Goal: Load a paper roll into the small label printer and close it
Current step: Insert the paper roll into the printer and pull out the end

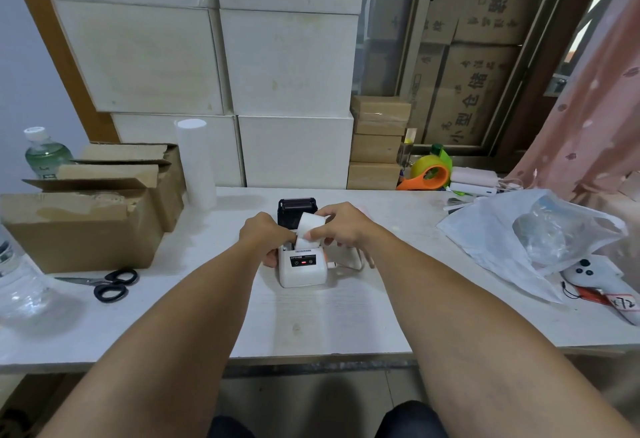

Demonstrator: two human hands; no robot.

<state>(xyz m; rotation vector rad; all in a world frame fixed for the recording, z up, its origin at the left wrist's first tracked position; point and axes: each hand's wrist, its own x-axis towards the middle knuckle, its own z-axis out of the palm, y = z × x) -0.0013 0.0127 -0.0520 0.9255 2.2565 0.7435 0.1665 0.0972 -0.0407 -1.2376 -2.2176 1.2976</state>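
We are seating the roll [309, 228] w/ right hand [341, 226] pinching it; left hand [265, 235] is gripping printer [302, 273]. Light, unwinds easily; hold by ends.

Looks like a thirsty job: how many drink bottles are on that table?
2. A capped bottle stands at the far left behind the cardboard boxes; a clear bottle sits at the near left edge, partly cut off. Others may hide behind the boxes.
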